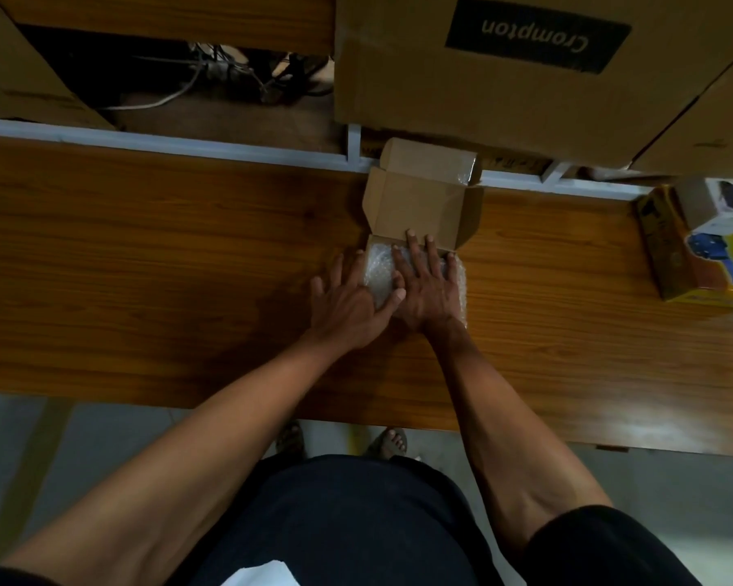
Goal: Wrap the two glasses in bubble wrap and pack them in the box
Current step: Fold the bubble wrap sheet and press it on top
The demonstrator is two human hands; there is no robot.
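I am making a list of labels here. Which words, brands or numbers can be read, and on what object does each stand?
"Crompton": white letters, upside down in this view, on a black label on the large brown cardboard carton behind the table.
Yellow and blue printed box at the right: print too blurred to read.
Small open brown cardboard box: no text visible.

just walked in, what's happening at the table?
A person is packing a small cardboard box on a wooden table. Both hands lie flat on bubble wrap that fills the box: the left hand at its left edge, the right hand on top. The lid is open. The glasses can't be seen through the wrap.
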